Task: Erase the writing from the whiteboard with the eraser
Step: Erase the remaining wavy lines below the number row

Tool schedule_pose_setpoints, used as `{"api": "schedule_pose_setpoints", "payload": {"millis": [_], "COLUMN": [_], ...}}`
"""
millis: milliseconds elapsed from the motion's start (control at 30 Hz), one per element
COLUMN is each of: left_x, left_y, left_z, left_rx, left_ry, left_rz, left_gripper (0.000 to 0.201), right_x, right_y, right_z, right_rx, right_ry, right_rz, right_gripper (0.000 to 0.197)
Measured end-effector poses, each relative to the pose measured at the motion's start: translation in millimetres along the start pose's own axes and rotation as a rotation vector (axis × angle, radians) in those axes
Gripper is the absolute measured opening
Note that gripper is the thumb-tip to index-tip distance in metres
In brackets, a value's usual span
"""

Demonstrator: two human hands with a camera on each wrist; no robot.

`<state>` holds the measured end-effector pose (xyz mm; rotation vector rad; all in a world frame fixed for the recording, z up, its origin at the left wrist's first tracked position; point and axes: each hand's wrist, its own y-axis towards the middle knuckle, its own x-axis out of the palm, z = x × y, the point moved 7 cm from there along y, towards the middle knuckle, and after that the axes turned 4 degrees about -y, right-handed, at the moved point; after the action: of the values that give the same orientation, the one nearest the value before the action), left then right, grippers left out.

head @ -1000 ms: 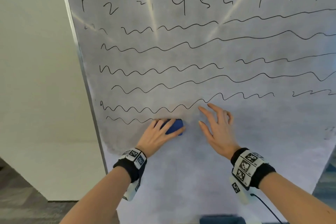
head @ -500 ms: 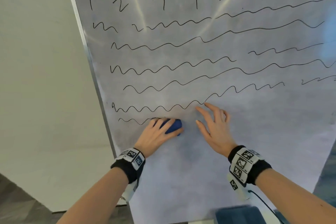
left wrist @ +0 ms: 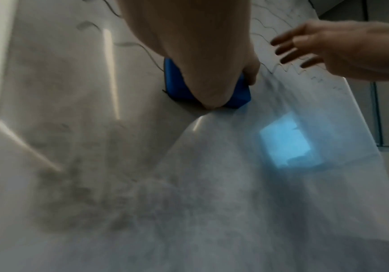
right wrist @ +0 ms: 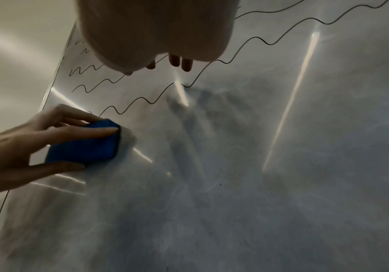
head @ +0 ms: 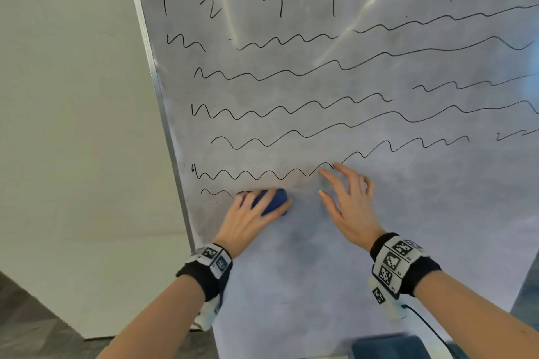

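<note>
The whiteboard fills the head view, with black wavy lines and a row of digits across its upper part and smudged grey below. My left hand grips the blue eraser and presses it flat against the board at the right end of the lowest short squiggle. The same eraser shows in the right wrist view, fingers over its top and thumb under it. My right hand has spread fingers, its fingertips touching the board at the second-lowest wavy line.
The board's metal left edge runs diagonally, with a plain pale wall beyond it and dark floor at the lower left. A blue-grey object sits at the bottom edge. A cable hangs from the right wristband.
The eraser has moved a little left along the lowest squiggle, which now looks shorter. The right hand stays in the same place on the board. The camera has shifted left.
</note>
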<state>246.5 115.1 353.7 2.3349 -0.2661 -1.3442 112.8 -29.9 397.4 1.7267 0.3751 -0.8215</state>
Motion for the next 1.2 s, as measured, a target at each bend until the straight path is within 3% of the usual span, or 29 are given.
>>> {"api": "schedule_pose_setpoints", "payload": {"millis": [167,333,433,600,733,833,933,1100,1200], "left_x": [-13,3,5,-2,1,9,8,-6,-7], "left_y": [-9,1,-8,-35,-26,-21,-26,-49,-45], "left_z": [-29,8,2,-43,-26,3,-10,-67,-57], "left_rx": [-0.117,0.029,0.093,-0.043,-0.145,-0.006,0.054,-0.101,-0.119], "left_ry": [-0.012,0.016,0.038,0.029,-0.016,0.015,0.040,0.028,0.029], "left_rz": [0.001,-0.009,-0.023,-0.037,-0.027,-0.045,-0.051,-0.050,-0.031], "left_gripper": [0.086,0.075,0.076,0.090,0.083,0.078,0.080,0.087,0.085], "right_x": [5,14,13,12,17,21,22,21,23], "right_y": [0,-2,3,9,2,0,6,11,8], "right_z": [-6,-22,-22,-20,-30,-34,-33,-33,-41], "right_rx": [0.001,-0.045,-0.050,-0.014,-0.031,-0.044,-0.047,-0.033,-0.052], "right_ry": [0.016,0.018,0.004,0.015,0.030,0.028,0.011,0.015,0.030], "right_rz": [-0.013,-0.032,-0.026,-0.005,-0.041,-0.065,-0.067,-0.045,-0.047], "right_gripper": [0.042,0.043,0.043,0.042,0.042,0.043,0.045,0.042,0.042]}}
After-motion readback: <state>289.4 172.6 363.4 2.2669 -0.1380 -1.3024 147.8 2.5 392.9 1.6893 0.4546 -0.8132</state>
